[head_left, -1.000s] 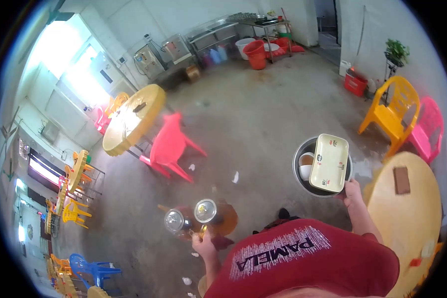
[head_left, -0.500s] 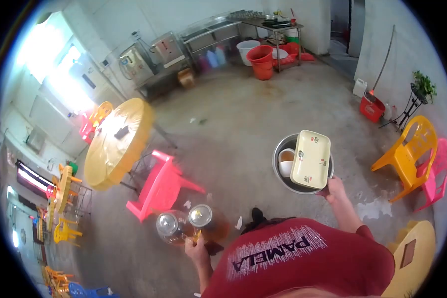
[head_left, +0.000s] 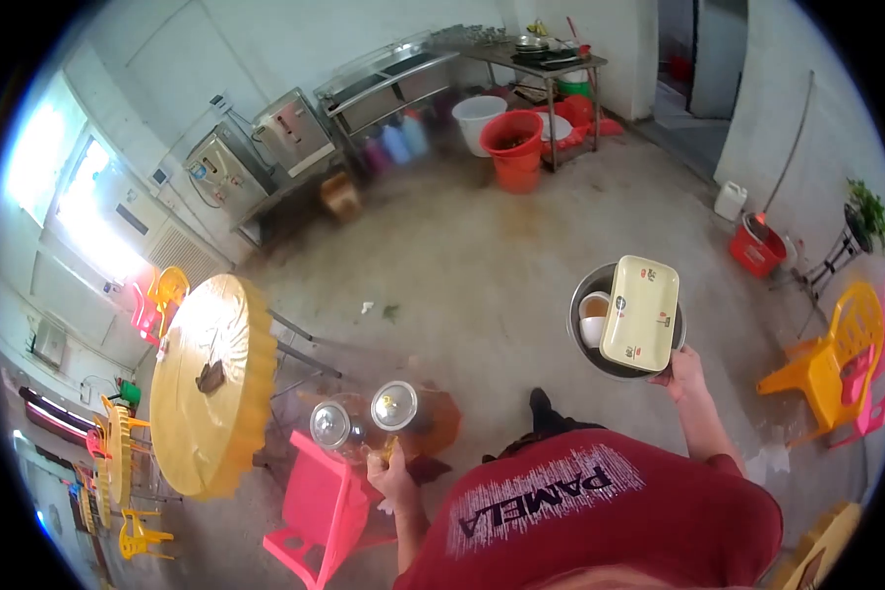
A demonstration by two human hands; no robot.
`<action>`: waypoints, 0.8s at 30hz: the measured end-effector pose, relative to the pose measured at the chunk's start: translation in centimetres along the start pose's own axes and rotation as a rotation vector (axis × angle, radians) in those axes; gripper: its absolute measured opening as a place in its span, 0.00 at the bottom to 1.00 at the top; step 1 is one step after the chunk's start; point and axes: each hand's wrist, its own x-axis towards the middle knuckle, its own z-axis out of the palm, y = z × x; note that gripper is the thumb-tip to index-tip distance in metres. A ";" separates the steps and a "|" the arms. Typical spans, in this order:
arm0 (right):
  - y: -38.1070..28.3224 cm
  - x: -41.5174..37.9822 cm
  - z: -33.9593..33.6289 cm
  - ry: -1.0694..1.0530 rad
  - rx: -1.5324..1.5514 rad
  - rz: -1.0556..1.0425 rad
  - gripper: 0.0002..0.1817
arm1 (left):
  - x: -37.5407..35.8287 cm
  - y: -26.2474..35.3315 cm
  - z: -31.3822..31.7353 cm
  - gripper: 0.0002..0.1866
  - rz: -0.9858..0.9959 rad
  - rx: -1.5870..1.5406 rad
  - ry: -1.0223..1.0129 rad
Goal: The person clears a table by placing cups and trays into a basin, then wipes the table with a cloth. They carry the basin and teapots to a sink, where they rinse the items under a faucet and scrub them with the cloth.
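Observation:
Near the bottom centre, my left hand (head_left: 393, 477) is closed around the handles of two glass pitchers with metal lids, one on the left (head_left: 332, 427) and one on the right (head_left: 399, 409). Amber or brown contents show through the glass. My right hand (head_left: 682, 374) grips the rim of a round metal basin (head_left: 578, 339) at the right. A cream rectangular tray (head_left: 641, 313) with small printed marks leans in the basin, over its right side. Beside the tray, white bowls (head_left: 593, 320) lie in the basin, one with something brown in it.
A gold-covered round table (head_left: 211, 383) and a pink chair (head_left: 315, 501) stand left. Red (head_left: 514, 147) and white buckets (head_left: 477, 120) are ahead by a metal table (head_left: 531, 61). A yellow chair (head_left: 836, 349) and red bucket (head_left: 755, 248) stand right.
The room has shifted in view: the pink chair and round table are lower and nearer, the buckets appear larger. Both hands still hold the same things, and the basin sits slightly further right.

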 end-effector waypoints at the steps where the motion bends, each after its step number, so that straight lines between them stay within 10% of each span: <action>1: -1.1 2.6 2.0 -0.012 -0.024 -0.012 0.14 | 1.7 -0.5 1.5 0.07 0.008 0.010 0.028; 24: -17.9 52.5 48.8 -0.008 0.101 0.070 0.17 | 60.5 -5.4 42.5 0.04 -0.035 -0.007 0.058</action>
